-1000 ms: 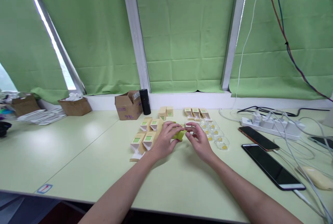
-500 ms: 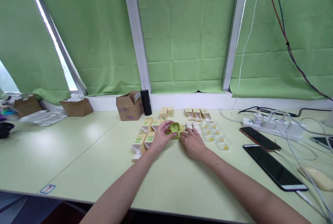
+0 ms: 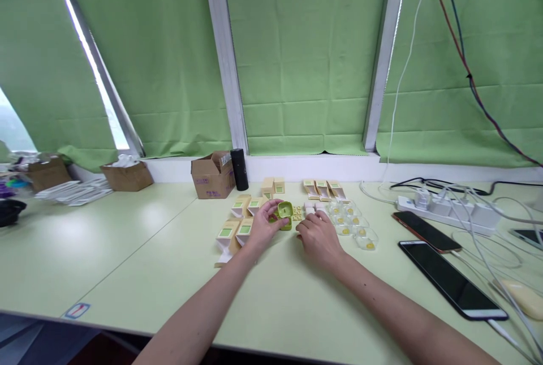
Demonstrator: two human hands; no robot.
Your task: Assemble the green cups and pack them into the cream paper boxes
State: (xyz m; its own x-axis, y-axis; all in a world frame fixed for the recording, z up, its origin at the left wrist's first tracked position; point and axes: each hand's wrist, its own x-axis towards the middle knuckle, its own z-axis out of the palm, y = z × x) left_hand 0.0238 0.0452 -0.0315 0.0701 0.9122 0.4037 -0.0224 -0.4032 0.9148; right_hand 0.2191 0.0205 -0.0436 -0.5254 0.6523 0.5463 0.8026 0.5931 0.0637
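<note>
My left hand point(image 3: 268, 222) is closed on a small green hinged case point(image 3: 285, 210), whose lid stands up and shows its inside. Just right of the case lie small yellow pieces point(image 3: 297, 213) in a cluster. My right hand point(image 3: 319, 237) rests low over the table beside them, fingers curled together; its fingertips are partly hidden, so what they hold cannot be made out. Small whitish pieces point(image 3: 309, 207) lie just beyond its fingers. Clear plastic shells with yellow centres point(image 3: 344, 230) spread to its right. Several opened cardboard packs with green labels point(image 3: 226, 233) stand left of my left hand.
More small packs stand behind point(image 3: 321, 190). A brown carton point(image 3: 212, 177) and black cylinder point(image 3: 239, 170) are at the back. On the right lie two phones point(image 3: 452, 280), a power strip point(image 3: 445, 215) and tangled white cables. White flat packs point(image 3: 74, 192) are stacked far left.
My right hand has moved slightly right, away from the yellow pieces and toward the whitish pieces, its fingers more curled. My left hand still holds the green case.
</note>
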